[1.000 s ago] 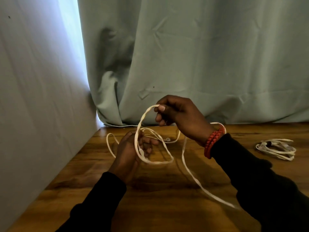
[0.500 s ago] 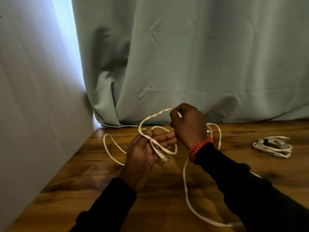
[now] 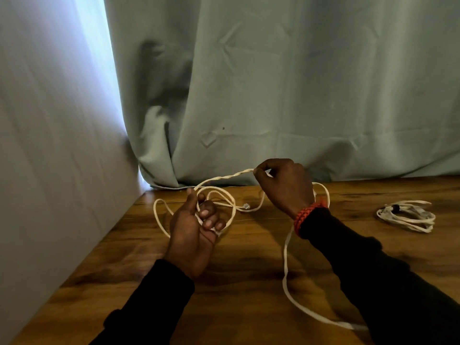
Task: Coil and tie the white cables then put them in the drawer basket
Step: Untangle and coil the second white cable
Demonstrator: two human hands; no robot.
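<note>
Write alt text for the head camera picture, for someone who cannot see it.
Two hands coil a long white cable above a wooden table: the left hand grips the gathered loops, while the right hand pinches a twisted stretch of it. A second bundle of white cable, already coiled, lies on the table to the right, before a pale green curtain.

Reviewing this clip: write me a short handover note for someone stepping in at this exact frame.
Left hand: fingers curled round gathered loops of the loose white cable.
Right hand: pinches a twisted stretch of the same cable, raised above the wooden table.
Done: one coiled bundle lies at the right on the table.
Left: finish coiling this cable, whose tail trails toward the near edge, tie it, then put both away. No drawer basket is in view.
</note>
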